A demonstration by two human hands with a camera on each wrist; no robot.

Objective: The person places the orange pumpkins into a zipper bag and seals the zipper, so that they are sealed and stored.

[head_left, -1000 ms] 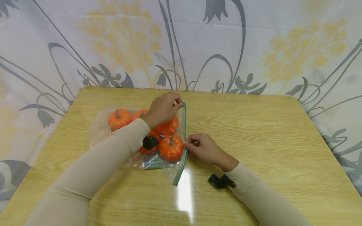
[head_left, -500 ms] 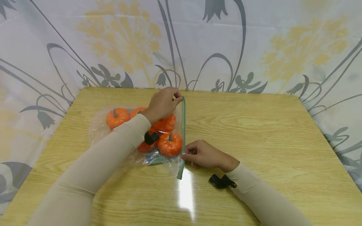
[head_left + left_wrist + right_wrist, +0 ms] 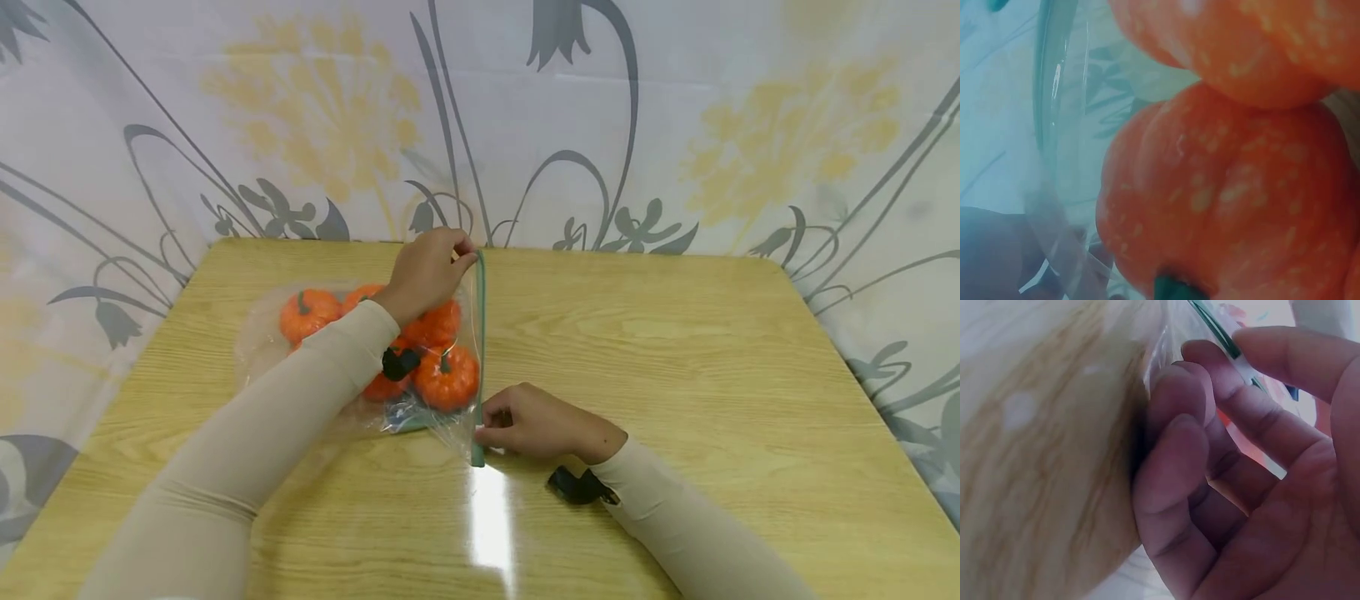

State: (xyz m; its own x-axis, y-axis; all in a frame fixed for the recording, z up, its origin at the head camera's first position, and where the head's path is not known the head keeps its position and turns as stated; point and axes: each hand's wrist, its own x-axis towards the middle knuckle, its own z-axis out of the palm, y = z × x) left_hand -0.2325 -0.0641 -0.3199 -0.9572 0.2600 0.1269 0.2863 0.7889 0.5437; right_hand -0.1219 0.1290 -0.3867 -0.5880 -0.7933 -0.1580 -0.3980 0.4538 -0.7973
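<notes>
Several orange toy pumpkins (image 3: 447, 379) with green stems lie inside a clear zip bag (image 3: 258, 333) on the table. A green zip strip (image 3: 482, 333) runs along the bag's right edge. At the strip's far end, my left hand (image 3: 427, 271) pinches it between thumb and fingers. Near the strip's lower end, my right hand (image 3: 536, 423) pinches a small white slider (image 3: 1244, 369) between thumb and index finger. In the left wrist view a pumpkin (image 3: 1210, 187) fills much of the frame behind plastic. My left forearm hides part of the bag and some pumpkins.
The wooden table (image 3: 660, 333) extends to the right of the bag. A curtain-like backdrop (image 3: 480, 100) with printed flowers stands behind and at the sides. A blue-green piece (image 3: 408, 425) shows at the bag's near side.
My right hand has slid toward me along the zip strip with the slider. My left hand has moved slightly away, and the strip now looks straighter.
</notes>
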